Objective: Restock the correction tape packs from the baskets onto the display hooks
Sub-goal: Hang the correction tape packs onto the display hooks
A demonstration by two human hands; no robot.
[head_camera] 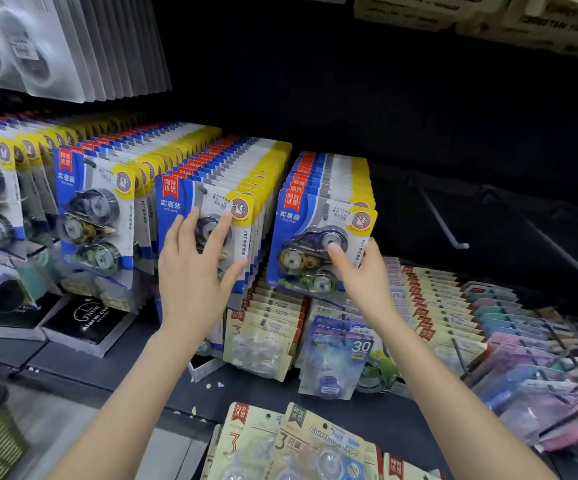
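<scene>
Blue packs (211,174) hang in full rows at mid frame. The left hand (194,271) presses flat, fingers spread, on one row's front. The right hand (360,271) touches the next row; pinching or not, I cannot tell. Probably this is seating the rows; next, fill the bare hook (443,216) at right.

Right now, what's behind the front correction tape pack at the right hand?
More identical packs hang in a row behind it, with only their top edges showing. Their fronts and blisters are covered by the front pack.
</scene>
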